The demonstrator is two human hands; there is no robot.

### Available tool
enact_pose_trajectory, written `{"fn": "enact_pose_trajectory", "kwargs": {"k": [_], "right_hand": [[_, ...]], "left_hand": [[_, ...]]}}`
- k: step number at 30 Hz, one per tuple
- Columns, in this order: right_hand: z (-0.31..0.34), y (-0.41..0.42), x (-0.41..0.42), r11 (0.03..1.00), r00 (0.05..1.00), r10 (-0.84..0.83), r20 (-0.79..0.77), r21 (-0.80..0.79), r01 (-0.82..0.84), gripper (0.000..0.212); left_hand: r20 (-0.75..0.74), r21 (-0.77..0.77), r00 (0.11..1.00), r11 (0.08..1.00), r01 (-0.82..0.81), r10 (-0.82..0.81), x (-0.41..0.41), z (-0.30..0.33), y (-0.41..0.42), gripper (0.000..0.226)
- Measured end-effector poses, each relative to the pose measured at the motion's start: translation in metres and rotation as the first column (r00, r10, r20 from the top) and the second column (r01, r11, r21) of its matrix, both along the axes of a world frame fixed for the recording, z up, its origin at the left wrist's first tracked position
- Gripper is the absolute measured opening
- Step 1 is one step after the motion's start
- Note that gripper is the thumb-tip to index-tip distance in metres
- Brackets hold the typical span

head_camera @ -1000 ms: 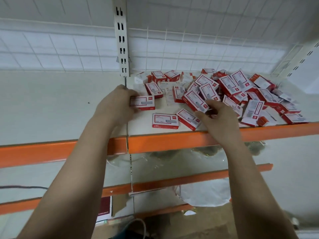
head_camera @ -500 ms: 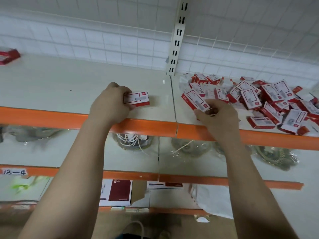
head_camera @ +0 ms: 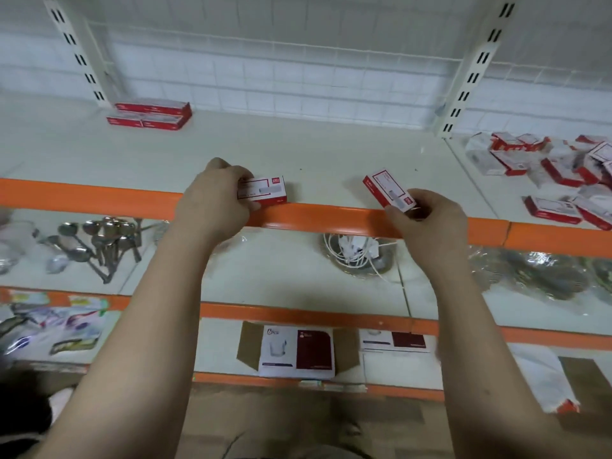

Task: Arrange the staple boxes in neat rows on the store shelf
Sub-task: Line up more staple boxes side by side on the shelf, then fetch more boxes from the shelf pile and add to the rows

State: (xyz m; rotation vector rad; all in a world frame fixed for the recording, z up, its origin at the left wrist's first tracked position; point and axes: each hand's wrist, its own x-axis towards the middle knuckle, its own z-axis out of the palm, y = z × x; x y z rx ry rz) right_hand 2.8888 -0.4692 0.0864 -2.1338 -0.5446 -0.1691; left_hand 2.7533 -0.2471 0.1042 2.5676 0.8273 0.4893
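A: What is in each hand?

B: The left hand [head_camera: 212, 202] grips one red and white staple box [head_camera: 263, 190], fingers curled round its left end. The box lies level, just above the front of the shelf [head_camera: 331, 160], near its orange lip [head_camera: 314, 220]. The right hand [head_camera: 427, 215] pinches a second staple box [head_camera: 387, 188] by its lower end. That one is tilted, its far corner pointing up and left, and it hangs above the same front edge.

A: Where are the other boxes?

B: A loose pile [head_camera: 559, 170] sprawls on the next shelf bay to the right, well apart from both hands. A small neat stack [head_camera: 150, 114] sits at the back left, close to the white wire grid [head_camera: 298, 81].

A: What could go wrong from here?

B: Both boxes are close to the lip. Judging by that, a box set down too far forward could tip off and drop to the lower shelf, where metal spoons [head_camera: 102, 241] and a coiled white cable [head_camera: 357, 251] lie. The tilted box is held only by one end, so a loose pinch might let it swing or slip. And if it is laid down at that angle, the row would start crooked. I cannot tell whether the left box touches the shelf yet.
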Motion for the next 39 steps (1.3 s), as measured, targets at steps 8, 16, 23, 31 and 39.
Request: {"fn": "enact_pose_trajectory", "kwargs": {"k": [8,16,23,31,39], "right_hand": [[0.002,0.088,-0.026,0.997,0.997,0.072,-0.006,-0.021,-0.072,0.029],[-0.002,0.185,-0.008,0.982,0.984,0.173,0.042,-0.087,-0.169,0.031],[0.009,0.282,0.017,0.973,0.979,0.204,-0.007,-0.111,-0.203,0.038],[0.033,0.370,0.016,0.902,0.942,0.335,0.007,-0.291,-0.319,0.021],[0.039,0.425,0.011,0.826,0.933,0.355,-0.065,-0.445,-0.345,0.018]], "left_hand": [[0.022,-0.019,0.993,0.993,-0.114,0.114,-0.060,-0.005,0.067,0.043],[0.031,0.018,0.985,0.985,-0.172,0.172,-0.062,-0.006,0.154,0.043],[0.010,0.069,0.986,0.983,-0.170,0.169,-0.042,0.013,0.251,0.045],[0.044,0.026,0.980,0.981,-0.194,0.193,-0.032,0.009,0.320,0.040],[0.044,-0.004,0.989,0.990,-0.143,0.143,-0.017,0.011,0.369,0.039]]}}
